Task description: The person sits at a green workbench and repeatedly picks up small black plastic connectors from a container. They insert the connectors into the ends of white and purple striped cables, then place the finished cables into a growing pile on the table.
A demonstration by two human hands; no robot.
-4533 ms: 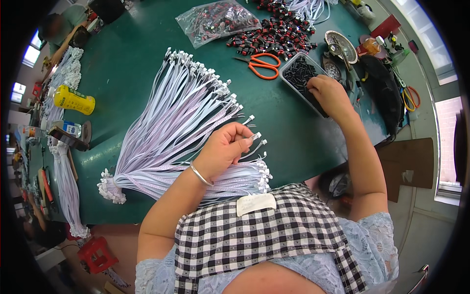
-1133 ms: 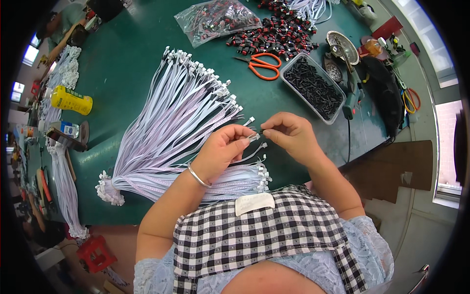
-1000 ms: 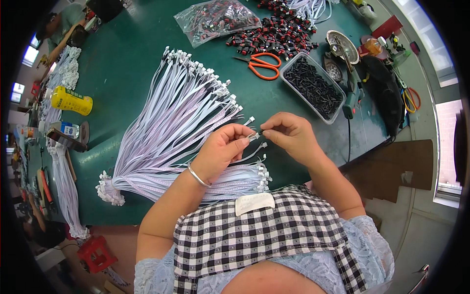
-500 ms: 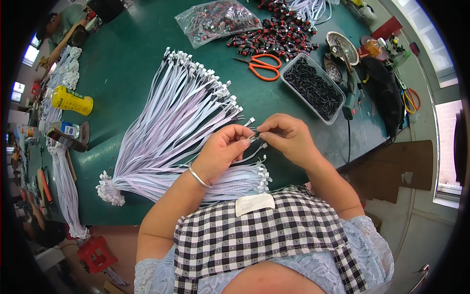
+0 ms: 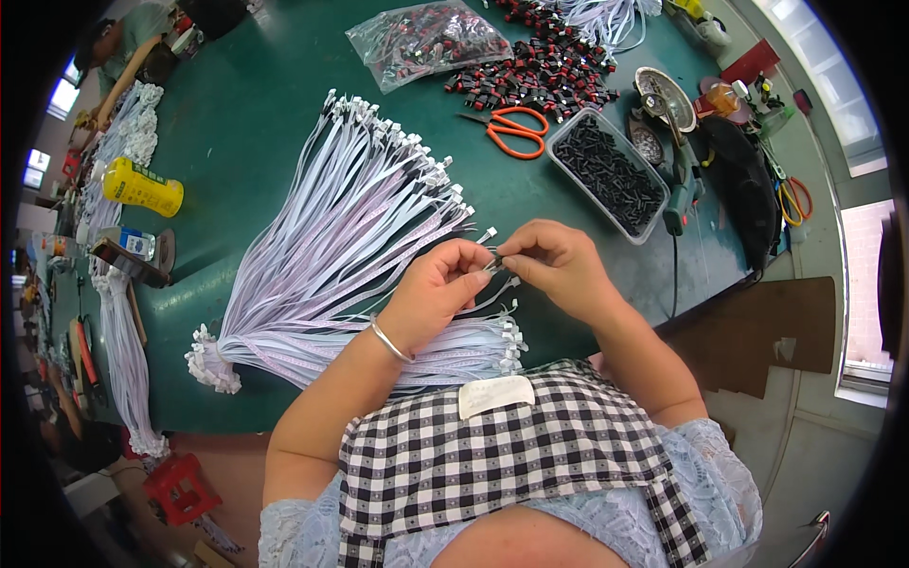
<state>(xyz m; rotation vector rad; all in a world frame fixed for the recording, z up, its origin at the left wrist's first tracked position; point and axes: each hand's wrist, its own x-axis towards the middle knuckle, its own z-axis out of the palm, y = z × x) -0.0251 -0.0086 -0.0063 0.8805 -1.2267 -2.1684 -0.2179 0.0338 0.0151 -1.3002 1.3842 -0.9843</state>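
Observation:
My left hand [image 5: 443,289] and my right hand [image 5: 559,268] meet fingertip to fingertip above the near end of a fanned bundle of flat white ribbon cables [image 5: 327,227]. Both pinch at thin wire ends [image 5: 494,259]; the exact spot between the fingertips is small and partly covered. Small white connectors [image 5: 417,151] tip the cables on the far side, and a gathered clump of connectors [image 5: 214,360] lies at the left. Part of the bundle [image 5: 454,348] runs under my left wrist toward the table's near edge.
Right of my hands stand a clear tub of short black tubes [image 5: 606,170] and a green-handled soldering iron [image 5: 678,199]. Beyond lie orange-handled scissors [image 5: 517,133], a pile of black-and-red parts [image 5: 540,76] and a plastic bag [image 5: 426,43]. A yellow bottle [image 5: 142,186] lies left.
Both hands stay together at nearly the same place, with only slight finger movement. The whole view has shifted a little; the things on the table lie as before.

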